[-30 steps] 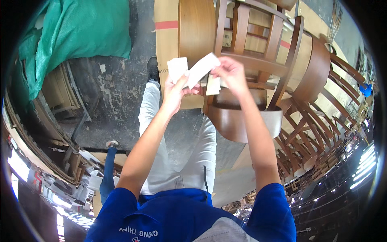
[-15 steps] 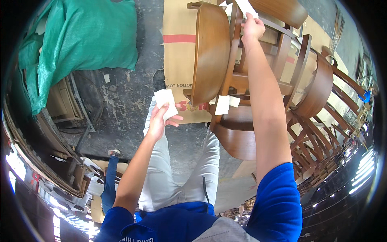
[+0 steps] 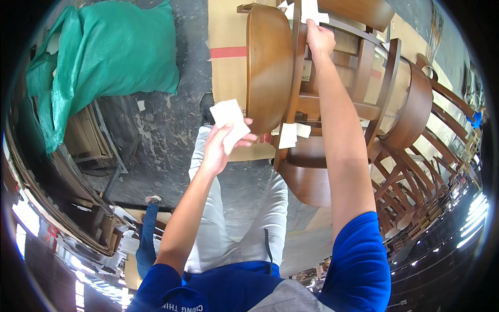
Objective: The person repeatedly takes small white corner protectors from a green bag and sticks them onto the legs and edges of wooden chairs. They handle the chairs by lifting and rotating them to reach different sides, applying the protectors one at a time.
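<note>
My left hand grips a small stack of white foam-like sheets, thumb on top and the other fingers partly spread. Farther off, my right hand pinches a white sheet against the long side rail of a brown wooden chair piece. A curved wooden panel lies left of that rail. Nearer to me, other white sheets are folded over the same rail. Another small white piece shows beside my right hand's sheet. What lies under my right fingers is hidden.
Cardboard with a red stripe lies beneath the chairs. A green woven sack sits at the far left. More wooden chairs are stacked to the right. A person's blue-clad leg shows at the lower left.
My right hand has shifted a little left, bringing its white sheet onto the chair rail. My left hand has moved up and to the right with its stack.
</note>
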